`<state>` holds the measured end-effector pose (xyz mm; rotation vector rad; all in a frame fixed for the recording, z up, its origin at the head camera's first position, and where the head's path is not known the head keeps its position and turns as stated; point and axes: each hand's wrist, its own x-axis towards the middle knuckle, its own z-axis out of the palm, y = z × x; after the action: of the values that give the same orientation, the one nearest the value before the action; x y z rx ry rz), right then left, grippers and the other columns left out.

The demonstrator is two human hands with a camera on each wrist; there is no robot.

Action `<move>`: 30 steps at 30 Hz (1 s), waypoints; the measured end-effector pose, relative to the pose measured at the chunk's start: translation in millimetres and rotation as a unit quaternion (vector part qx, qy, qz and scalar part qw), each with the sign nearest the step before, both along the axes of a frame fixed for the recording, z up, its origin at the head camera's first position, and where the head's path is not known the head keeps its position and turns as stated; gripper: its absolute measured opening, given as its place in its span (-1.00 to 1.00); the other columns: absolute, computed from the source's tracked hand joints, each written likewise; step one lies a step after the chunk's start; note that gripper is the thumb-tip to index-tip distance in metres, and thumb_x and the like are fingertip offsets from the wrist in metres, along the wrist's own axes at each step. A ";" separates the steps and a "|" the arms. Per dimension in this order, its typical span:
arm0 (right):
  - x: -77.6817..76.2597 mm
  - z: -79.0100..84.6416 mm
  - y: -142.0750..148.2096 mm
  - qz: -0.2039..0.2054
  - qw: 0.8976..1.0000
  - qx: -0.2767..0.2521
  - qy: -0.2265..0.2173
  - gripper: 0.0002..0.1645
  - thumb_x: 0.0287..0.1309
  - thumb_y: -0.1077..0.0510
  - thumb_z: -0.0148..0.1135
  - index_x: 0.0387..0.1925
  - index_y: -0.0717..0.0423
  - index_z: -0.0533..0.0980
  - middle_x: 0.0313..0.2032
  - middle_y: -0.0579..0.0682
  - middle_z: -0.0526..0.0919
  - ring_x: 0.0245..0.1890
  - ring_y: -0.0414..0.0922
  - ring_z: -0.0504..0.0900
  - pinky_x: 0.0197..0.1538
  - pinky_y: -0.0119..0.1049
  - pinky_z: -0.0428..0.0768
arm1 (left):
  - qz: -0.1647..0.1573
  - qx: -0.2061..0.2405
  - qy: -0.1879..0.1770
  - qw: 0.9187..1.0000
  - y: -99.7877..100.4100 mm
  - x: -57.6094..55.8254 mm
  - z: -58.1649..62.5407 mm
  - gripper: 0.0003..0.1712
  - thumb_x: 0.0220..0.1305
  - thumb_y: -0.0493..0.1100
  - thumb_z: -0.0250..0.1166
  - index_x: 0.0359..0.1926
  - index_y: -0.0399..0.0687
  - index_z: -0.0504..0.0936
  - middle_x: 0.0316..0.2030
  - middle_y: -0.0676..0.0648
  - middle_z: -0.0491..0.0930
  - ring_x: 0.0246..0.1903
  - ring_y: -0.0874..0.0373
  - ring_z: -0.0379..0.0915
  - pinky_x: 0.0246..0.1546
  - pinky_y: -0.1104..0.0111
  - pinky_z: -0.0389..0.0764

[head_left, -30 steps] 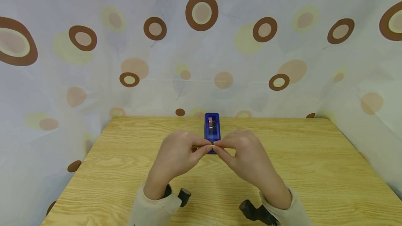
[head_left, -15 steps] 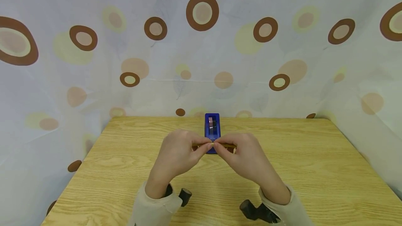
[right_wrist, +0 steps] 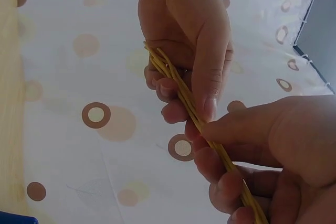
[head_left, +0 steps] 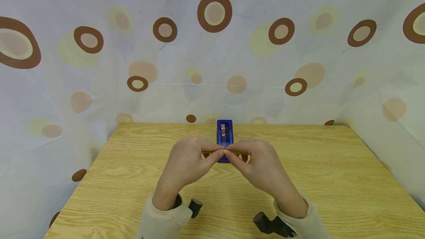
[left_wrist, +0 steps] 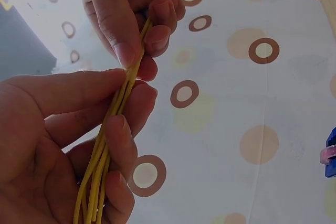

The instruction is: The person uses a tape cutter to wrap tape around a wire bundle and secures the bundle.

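Observation:
A bundle of thin yellow strands (left_wrist: 100, 166) runs crosswise between the two hands, held above the table. My left hand (head_left: 187, 163) pinches it between thumb and fingers, the remaining fingers curled along its length. From the other side my right hand (head_left: 257, 163) pinches it too, its thumb tip almost meeting the left one at mid-bundle. Strand ends fan out a little past the left fingers (right_wrist: 167, 87) in the right wrist view. Just beyond the hands stands a blue tape dispenser (head_left: 225, 141), its near end partly covered by the fingertips.
The wooden table (head_left: 139, 150) spreads out on both sides of the hands. Behind it hangs a pale cloth (head_left: 172, 102) patterned with brown rings and dots. A black wrist-camera mount (head_left: 195, 207) juts from the left sleeve, another mount (head_left: 265, 222) from the right.
Both hands have risen very slightly, pinching throughout. More of the yellow strands shows along the right fingers than a second ago. The tape dispenser has stayed in place.

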<state>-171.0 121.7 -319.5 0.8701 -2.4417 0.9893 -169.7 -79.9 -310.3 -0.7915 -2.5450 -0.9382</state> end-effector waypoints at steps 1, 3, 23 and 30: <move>0.2 0.0 0.0 0.000 1.000 0.000 0.003 -0.90 0.20 0.20 0.39 -0.28 -0.04 0.76 -0.39 -0.24 0.69 -0.56 -0.35 0.41 -0.50 -0.37 0.44 | 0.000 0.001 -0.002 1.000 0.1 0.1 0.2 -0.87 0.25 -0.08 0.41 -0.22 0.08 0.83 -0.35 0.13 0.74 -0.51 0.39 0.54 -0.55 0.47 0.48; 0.6 -0.1 -0.1 -0.002 1.000 0.000 0.011 -0.90 0.19 0.20 0.39 -0.28 -0.03 0.76 -0.40 -0.25 0.68 -0.56 -0.35 0.42 -0.50 -0.37 0.44 | 0.000 0.004 -0.010 1.000 0.2 0.2 0.2 -0.87 0.25 -0.08 0.41 -0.22 0.08 0.83 -0.35 0.13 0.74 -0.50 0.39 0.54 -0.54 0.47 0.48; 0.8 0.2 -0.5 -0.026 1.000 0.006 0.005 -0.93 0.16 0.21 0.41 -0.30 0.00 0.75 -0.45 -0.27 0.63 -0.50 -0.35 0.49 -0.44 -0.35 0.48 | 0.014 -0.004 -0.022 1.000 3.0 -1.8 -1.6 -0.90 0.25 -0.06 0.41 -0.25 0.14 0.83 -0.35 0.16 0.74 -0.58 0.44 0.45 -0.58 0.45 0.46; 1.2 3.5 2.5 -0.007 0.997 0.048 -0.056 -0.91 0.28 0.14 0.31 -0.31 -0.07 0.71 -0.39 -0.27 0.66 -0.47 -0.37 0.54 -0.39 -0.36 0.54 | 0.009 -0.022 0.018 1.000 4.3 -0.5 -1.7 -0.93 0.21 -0.07 0.44 -0.30 0.12 0.84 -0.43 0.16 0.72 -0.58 0.41 0.48 -0.60 0.49 0.44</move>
<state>-169.8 124.2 -316.0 0.8472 -2.6046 0.9471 -170.1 -75.6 -312.0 -0.7892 -2.5458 -0.8573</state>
